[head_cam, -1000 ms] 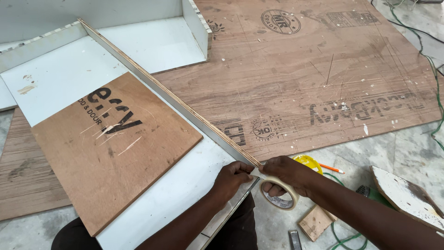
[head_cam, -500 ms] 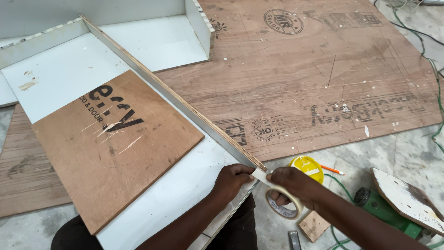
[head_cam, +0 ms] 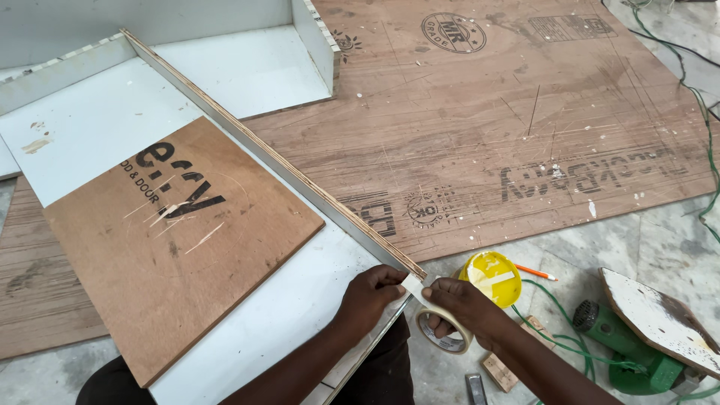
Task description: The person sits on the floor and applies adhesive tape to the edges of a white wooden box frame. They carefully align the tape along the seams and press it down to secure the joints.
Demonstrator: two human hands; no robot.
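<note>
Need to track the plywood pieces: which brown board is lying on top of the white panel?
The small square brown board left of the hands. It rests on the white panel, while the big printed plywood sheet lies flat on the floor beyond the panel's raised edge.

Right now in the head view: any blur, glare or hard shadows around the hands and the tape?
Head view: sharp throughout, with no motion blur on the left hand, right hand or masking tape roll. Light is soft and even, leaving only faint shadows under the hands. The white panel is bright but not blown out. Mild wide-angle bend shows along the plywood edge strip.
</note>
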